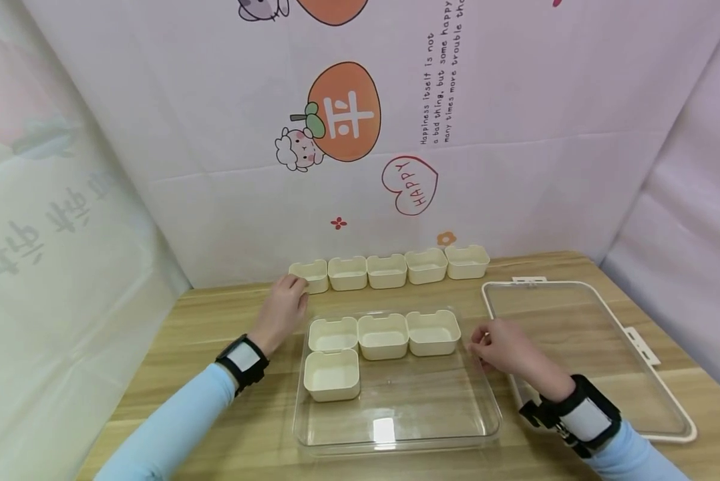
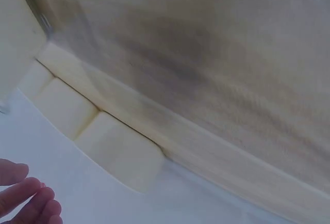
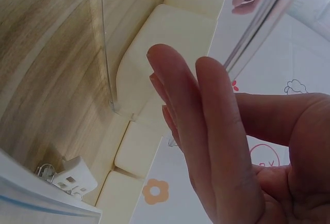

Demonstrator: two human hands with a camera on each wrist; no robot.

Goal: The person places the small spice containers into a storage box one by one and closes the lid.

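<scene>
My left hand [image 1: 282, 306] is in front of the leftmost cream bin [image 1: 313, 275] of the back row, overlapping its front left corner. In the left wrist view its fingers [image 2: 32, 195] are loosely bent with nothing between them, apart from the bins. My right hand [image 1: 501, 344] is beside the right wall of a clear tray [image 1: 420, 431]. Its fingers [image 3: 178, 87] are nearly straight in the right wrist view and hold nothing; whether they touch the tray I cannot tell. Inside the tray, three cream bins [image 1: 383, 337] line the back, and one bin [image 1: 332, 377] sits before the left one.
Several more cream bins [image 1: 387, 272] form a row along the table's back edge, against a printed cloth [image 1: 246, 220]. A clear lid [image 1: 588, 347] with a white rim and clips lies flat on the wooden table [image 1: 173, 374] to the right.
</scene>
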